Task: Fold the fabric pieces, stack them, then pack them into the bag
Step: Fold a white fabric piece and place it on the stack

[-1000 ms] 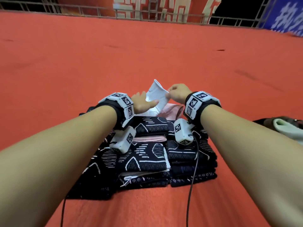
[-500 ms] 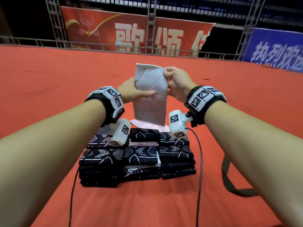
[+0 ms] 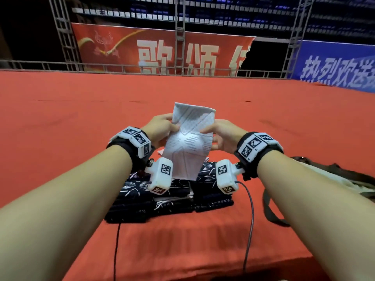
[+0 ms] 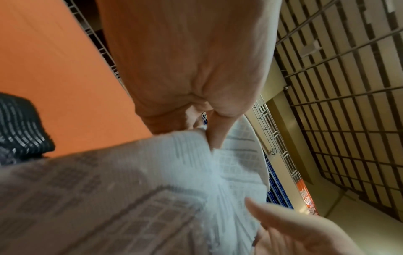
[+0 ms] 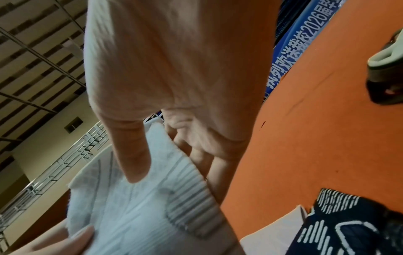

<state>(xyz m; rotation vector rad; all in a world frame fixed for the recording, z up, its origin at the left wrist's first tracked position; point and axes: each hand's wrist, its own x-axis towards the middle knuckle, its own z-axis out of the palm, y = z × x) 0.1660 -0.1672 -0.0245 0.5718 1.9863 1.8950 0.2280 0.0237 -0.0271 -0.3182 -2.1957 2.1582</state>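
The left hand (image 3: 160,129) pinches one side edge of the white fabric piece (image 3: 188,142), the right hand (image 3: 223,136) grips the other, holding it upright above the dark folded stack (image 3: 168,197) on the red surface (image 3: 81,110). It looks light and limp, so edges and corners seem the best holds.

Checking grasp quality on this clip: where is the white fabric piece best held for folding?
Take the white fabric piece by its two upper side edges, one grip from each side, as the left hand and right hand do: it hangs long and limp.
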